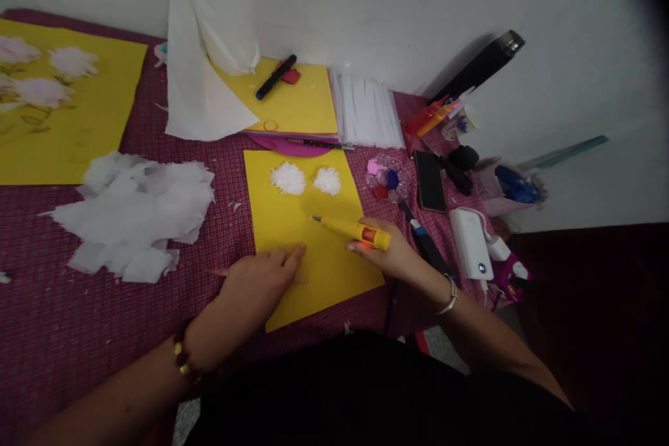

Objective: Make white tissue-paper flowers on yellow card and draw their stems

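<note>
A yellow sheet of paper [313, 223] lies on the red checked cloth in front of me, with two white tissue tufts [288, 178] [327, 181] stuck near its far edge. My right hand [387, 251] grips a yellow pen-shaped glue gun [352, 230] with a glowing red light, its tip pointing left over the sheet. My left hand [264, 279] rests on the sheet's near left edge, fingers curled, fingertips pressing a small thin strip against the paper.
A heap of white tissue pieces [133, 212] lies left of the sheet. A large yellow sheet with pink tufts [57, 108] is at far left. Stacked coloured paper with a black marker [276, 77], white strips [366, 111], a paint palette [387, 178], a phone [429, 181] and a power bank [470, 244] stand behind and right.
</note>
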A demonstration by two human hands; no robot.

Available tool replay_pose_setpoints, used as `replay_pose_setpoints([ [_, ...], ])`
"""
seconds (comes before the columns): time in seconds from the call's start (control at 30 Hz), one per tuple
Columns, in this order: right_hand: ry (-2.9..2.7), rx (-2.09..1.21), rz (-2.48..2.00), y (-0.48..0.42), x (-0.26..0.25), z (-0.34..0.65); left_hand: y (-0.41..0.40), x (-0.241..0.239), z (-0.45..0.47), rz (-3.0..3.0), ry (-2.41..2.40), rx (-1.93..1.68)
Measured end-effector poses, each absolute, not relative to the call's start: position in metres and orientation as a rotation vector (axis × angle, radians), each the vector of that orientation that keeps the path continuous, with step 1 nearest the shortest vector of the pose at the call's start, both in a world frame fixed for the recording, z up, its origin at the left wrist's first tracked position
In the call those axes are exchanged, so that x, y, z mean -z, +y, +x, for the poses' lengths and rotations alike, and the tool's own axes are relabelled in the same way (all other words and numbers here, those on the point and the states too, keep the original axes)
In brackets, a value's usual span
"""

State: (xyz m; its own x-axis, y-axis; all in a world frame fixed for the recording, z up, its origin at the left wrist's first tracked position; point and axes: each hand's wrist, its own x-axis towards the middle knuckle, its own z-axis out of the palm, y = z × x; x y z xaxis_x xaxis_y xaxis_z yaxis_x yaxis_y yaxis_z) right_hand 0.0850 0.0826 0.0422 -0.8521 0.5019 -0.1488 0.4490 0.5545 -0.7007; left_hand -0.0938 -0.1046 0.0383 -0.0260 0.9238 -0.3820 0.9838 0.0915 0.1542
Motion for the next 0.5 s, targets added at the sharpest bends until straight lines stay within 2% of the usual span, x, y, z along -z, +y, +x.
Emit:
replay_pose_setpoints([
  [0.5, -2.685, -1.188, -0.812, 0.0799, -0.039, 0.085, -0.1054, -0.0421, -0.0934, 1.828, 1.958, 0.181],
])
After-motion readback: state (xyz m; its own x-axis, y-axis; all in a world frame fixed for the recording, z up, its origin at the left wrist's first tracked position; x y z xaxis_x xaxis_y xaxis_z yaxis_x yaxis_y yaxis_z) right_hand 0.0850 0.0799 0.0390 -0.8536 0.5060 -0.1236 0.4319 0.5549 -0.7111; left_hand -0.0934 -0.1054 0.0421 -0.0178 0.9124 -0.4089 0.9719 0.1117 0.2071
